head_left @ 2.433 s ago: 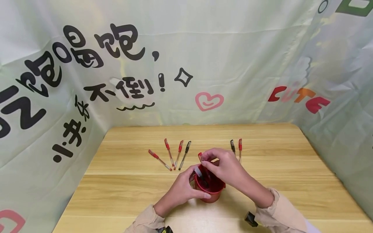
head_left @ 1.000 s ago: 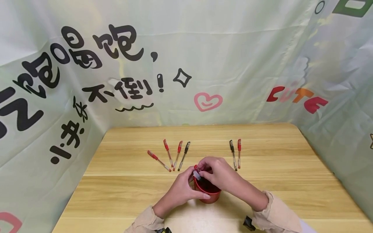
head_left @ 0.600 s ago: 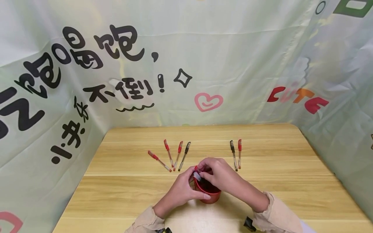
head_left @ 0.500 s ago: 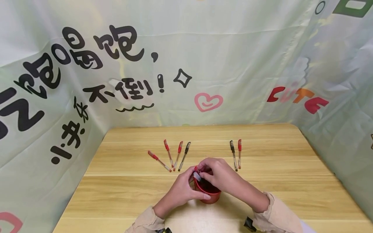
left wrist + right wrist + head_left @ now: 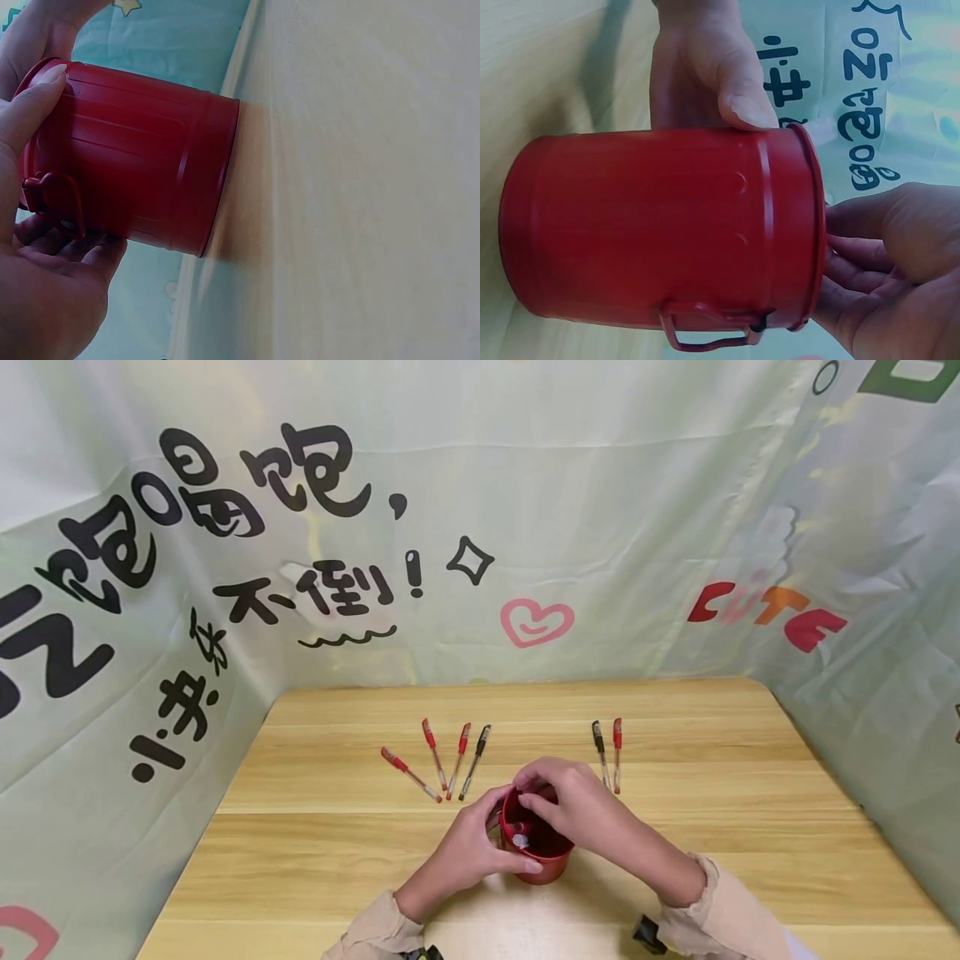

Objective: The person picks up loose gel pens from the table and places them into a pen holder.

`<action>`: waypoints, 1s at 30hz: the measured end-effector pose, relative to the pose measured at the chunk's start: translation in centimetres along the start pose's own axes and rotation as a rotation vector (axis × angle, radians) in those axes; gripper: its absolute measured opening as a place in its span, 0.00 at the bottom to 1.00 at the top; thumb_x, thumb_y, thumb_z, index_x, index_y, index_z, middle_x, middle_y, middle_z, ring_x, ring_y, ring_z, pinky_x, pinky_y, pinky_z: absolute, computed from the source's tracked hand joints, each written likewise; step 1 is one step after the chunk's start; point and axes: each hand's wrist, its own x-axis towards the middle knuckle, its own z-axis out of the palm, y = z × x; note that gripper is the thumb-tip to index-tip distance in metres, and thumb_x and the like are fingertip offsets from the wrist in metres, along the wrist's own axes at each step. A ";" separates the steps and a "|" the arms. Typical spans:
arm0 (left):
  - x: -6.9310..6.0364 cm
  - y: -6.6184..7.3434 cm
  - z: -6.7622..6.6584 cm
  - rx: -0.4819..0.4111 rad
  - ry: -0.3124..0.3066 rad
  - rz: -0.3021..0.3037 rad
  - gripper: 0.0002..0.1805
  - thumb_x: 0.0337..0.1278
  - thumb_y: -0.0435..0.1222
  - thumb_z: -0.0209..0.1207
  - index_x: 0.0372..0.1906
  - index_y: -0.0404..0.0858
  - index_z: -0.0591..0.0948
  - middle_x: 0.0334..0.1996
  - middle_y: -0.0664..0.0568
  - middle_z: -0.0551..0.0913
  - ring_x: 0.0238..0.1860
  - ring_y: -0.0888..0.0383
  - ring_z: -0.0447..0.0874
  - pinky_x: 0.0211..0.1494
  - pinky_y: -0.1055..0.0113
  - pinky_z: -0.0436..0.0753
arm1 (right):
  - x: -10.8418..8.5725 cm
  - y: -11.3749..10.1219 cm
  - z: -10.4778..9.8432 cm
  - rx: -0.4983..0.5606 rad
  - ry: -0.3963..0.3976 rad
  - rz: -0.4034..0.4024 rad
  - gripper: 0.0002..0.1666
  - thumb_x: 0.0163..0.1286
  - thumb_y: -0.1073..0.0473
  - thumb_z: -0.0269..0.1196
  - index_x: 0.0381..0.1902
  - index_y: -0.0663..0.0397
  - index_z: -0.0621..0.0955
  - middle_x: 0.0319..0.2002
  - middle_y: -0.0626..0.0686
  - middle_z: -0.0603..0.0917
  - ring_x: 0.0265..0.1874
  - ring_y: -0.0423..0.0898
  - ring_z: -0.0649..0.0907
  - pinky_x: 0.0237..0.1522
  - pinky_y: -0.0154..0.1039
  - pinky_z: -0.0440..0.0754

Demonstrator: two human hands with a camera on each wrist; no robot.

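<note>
A red metal bucket (image 5: 542,870) stands upright on the table, gripped around its side by my left hand (image 5: 468,852), thumb at the near rim. The left wrist view shows the thumb over the bucket's (image 5: 142,157) upper edge and fingers on the opposite side. My right hand (image 5: 581,802) is at the bucket's far rim with its fingertips over the opening; nothing is visible between them. Inside the bucket lie a whitish pen end (image 5: 520,841) and a red part. In the right wrist view the right hand's (image 5: 900,262) fingertips are partly hidden behind the bucket's (image 5: 667,225) rim.
On the wooden table (image 5: 300,860), three red pens, one of them here (image 5: 405,768), and a black pen (image 5: 476,760) lie left of centre. Another black pen (image 5: 599,743) and red pen (image 5: 617,752) lie to the right. Printed cloth (image 5: 600,527) hangs around the table.
The red-capped pen my right hand pinched at the rim has been let go and is down in the bucket. The whitish end has dropped lower inside. My right hand has shifted slightly right and up.
</note>
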 end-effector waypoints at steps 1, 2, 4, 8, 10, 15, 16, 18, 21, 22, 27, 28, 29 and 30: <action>0.0 0.0 0.0 0.000 -0.001 0.006 0.50 0.44 0.45 0.82 0.75 0.53 0.69 0.71 0.57 0.77 0.69 0.60 0.79 0.69 0.71 0.79 | 0.0 0.0 -0.1 -0.001 0.011 -0.001 0.07 0.66 0.66 0.72 0.41 0.55 0.87 0.39 0.50 0.91 0.38 0.43 0.91 0.39 0.32 0.89; 0.1 0.0 0.0 0.000 -0.001 0.012 0.51 0.44 0.45 0.82 0.75 0.52 0.69 0.70 0.56 0.77 0.69 0.59 0.79 0.70 0.71 0.79 | 0.0 0.1 -0.3 0.000 0.020 0.000 0.07 0.66 0.66 0.72 0.41 0.55 0.87 0.39 0.51 0.91 0.38 0.43 0.91 0.39 0.32 0.90; 0.1 0.0 0.0 0.002 0.003 0.018 0.51 0.43 0.45 0.82 0.75 0.52 0.69 0.70 0.56 0.77 0.69 0.59 0.79 0.70 0.71 0.79 | 0.0 0.2 -0.5 0.003 0.040 0.003 0.07 0.66 0.65 0.72 0.42 0.55 0.87 0.40 0.51 0.91 0.39 0.44 0.91 0.40 0.34 0.91; 0.1 0.0 0.0 0.004 0.009 0.019 0.50 0.42 0.44 0.83 0.74 0.52 0.70 0.69 0.57 0.78 0.68 0.59 0.80 0.69 0.71 0.80 | 0.2 0.5 -1.1 0.010 0.091 0.014 0.08 0.66 0.64 0.72 0.44 0.55 0.87 0.42 0.51 0.91 0.40 0.45 0.91 0.42 0.39 0.92; 0.1 0.0 0.1 -0.002 0.009 0.012 0.50 0.42 0.44 0.83 0.74 0.52 0.70 0.69 0.57 0.79 0.68 0.58 0.80 0.69 0.72 0.80 | 0.3 0.7 -1.4 0.001 0.123 0.013 0.09 0.66 0.64 0.73 0.44 0.55 0.87 0.42 0.51 0.91 0.40 0.45 0.91 0.43 0.41 0.92; 0.1 0.0 0.1 -0.012 0.009 0.002 0.50 0.42 0.44 0.83 0.74 0.53 0.70 0.68 0.57 0.80 0.69 0.55 0.79 0.69 0.71 0.79 | 0.6 1.2 -2.0 -0.042 0.187 0.014 0.11 0.64 0.63 0.74 0.45 0.55 0.88 0.41 0.51 0.91 0.42 0.48 0.90 0.46 0.47 0.91; 0.0 0.0 0.1 -0.013 0.010 0.004 0.50 0.42 0.44 0.83 0.74 0.52 0.71 0.68 0.57 0.80 0.69 0.55 0.79 0.69 0.70 0.79 | 0.6 1.3 -2.1 -0.051 0.193 0.019 0.12 0.64 0.63 0.74 0.45 0.55 0.88 0.41 0.51 0.91 0.42 0.49 0.90 0.46 0.48 0.91; 0.1 -0.1 0.1 -0.018 0.010 0.006 0.50 0.41 0.44 0.83 0.74 0.52 0.71 0.68 0.56 0.80 0.69 0.54 0.80 0.70 0.69 0.80 | 0.8 1.6 -2.3 -0.068 0.202 0.030 0.13 0.64 0.62 0.75 0.46 0.56 0.87 0.42 0.52 0.91 0.43 0.51 0.90 0.48 0.50 0.91; 0.1 -0.1 0.1 -0.022 0.011 0.006 0.51 0.41 0.44 0.83 0.74 0.52 0.70 0.67 0.56 0.80 0.69 0.53 0.80 0.70 0.66 0.81 | 1.0 2.2 -2.6 -0.081 0.210 0.055 0.15 0.64 0.62 0.75 0.48 0.57 0.87 0.44 0.55 0.91 0.45 0.54 0.90 0.50 0.53 0.90; 0.2 0.0 0.1 -0.023 0.011 0.003 0.50 0.41 0.44 0.83 0.74 0.53 0.70 0.67 0.55 0.80 0.69 0.52 0.80 0.70 0.65 0.81 | 1.1 2.5 -2.6 -0.081 0.210 0.065 0.16 0.64 0.62 0.74 0.49 0.58 0.87 0.44 0.55 0.91 0.45 0.55 0.89 0.50 0.54 0.89; 0.2 0.0 0.1 -0.021 0.009 -0.011 0.51 0.40 0.44 0.83 0.74 0.53 0.71 0.68 0.55 0.81 0.69 0.52 0.80 0.69 0.67 0.81 | 1.5 4.1 -2.7 -0.084 0.203 0.114 0.18 0.66 0.62 0.73 0.52 0.62 0.85 0.46 0.59 0.90 0.47 0.58 0.89 0.55 0.59 0.87; 0.2 0.0 0.1 -0.019 0.010 -0.012 0.51 0.40 0.44 0.84 0.74 0.53 0.71 0.67 0.55 0.81 0.69 0.53 0.80 0.69 0.67 0.81 | 1.5 4.5 -2.6 -0.086 0.202 0.125 0.18 0.66 0.62 0.73 0.52 0.62 0.85 0.46 0.60 0.90 0.47 0.59 0.89 0.57 0.61 0.85; 0.2 0.0 0.1 -0.020 0.010 -0.013 0.51 0.40 0.44 0.84 0.74 0.53 0.71 0.67 0.55 0.81 0.69 0.53 0.80 0.69 0.68 0.81 | 1.6 4.9 -2.6 -0.090 0.200 0.138 0.19 0.66 0.62 0.73 0.53 0.62 0.85 0.47 0.60 0.90 0.47 0.59 0.89 0.60 0.63 0.83; 0.1 0.0 0.1 -0.021 0.010 -0.014 0.51 0.40 0.44 0.84 0.73 0.53 0.71 0.67 0.55 0.81 0.69 0.54 0.80 0.69 0.68 0.80 | 1.6 5.3 -2.6 -0.091 0.198 0.151 0.19 0.66 0.62 0.73 0.53 0.63 0.85 0.47 0.61 0.90 0.48 0.59 0.89 0.60 0.64 0.83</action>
